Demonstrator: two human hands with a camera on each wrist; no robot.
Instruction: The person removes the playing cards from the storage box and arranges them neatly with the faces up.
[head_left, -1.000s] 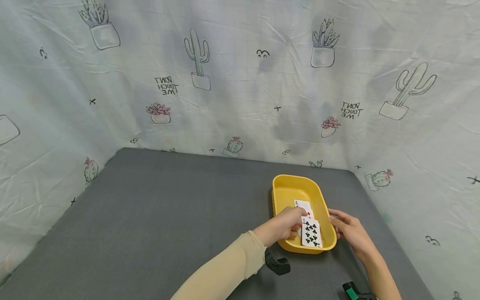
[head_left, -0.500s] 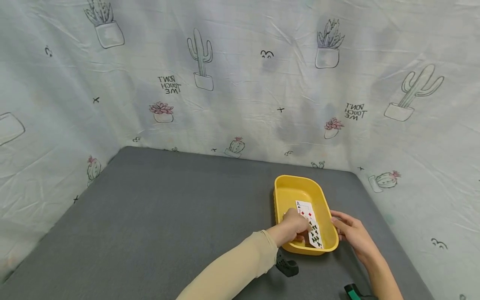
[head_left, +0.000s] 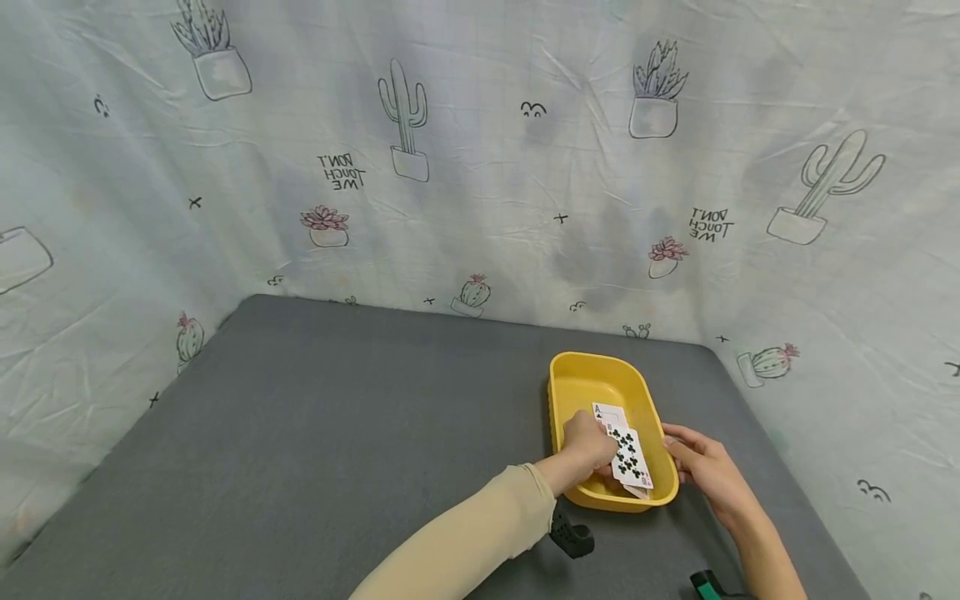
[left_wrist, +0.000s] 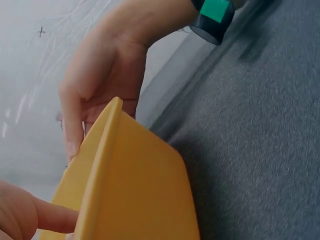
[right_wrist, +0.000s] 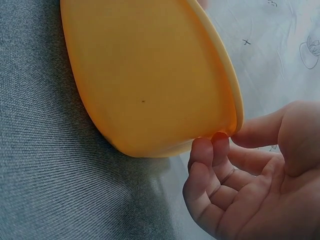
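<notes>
A yellow plastic tray (head_left: 600, 367) stands at the right of the grey table, with several playing cards (head_left: 630, 458) inside. On top shows a clubs card; an ace (head_left: 608, 412) peeks out above it. My left hand (head_left: 589, 442) reaches over the near left rim and pinches the cards at their left edge; its fingertips are mostly hidden. In the left wrist view, part of that left hand (left_wrist: 17, 215) shows beside the rim. At the tray's right side, my right hand (head_left: 705, 467) grips the rim, thumb on top and fingers against the outer wall (right_wrist: 150, 100).
A grey cloth covers the table (head_left: 375, 433). Behind it and along both sides hangs a pale curtain (head_left: 480, 167) printed with cacti. Black camera mounts sit on both wrists, the right one (head_left: 708, 585) with a green patch.
My left hand has shifted slightly right and deeper into the tray. The clubs card now lies turned and farther right, with another card's edge showing beneath. My right hand stays at the rim.
</notes>
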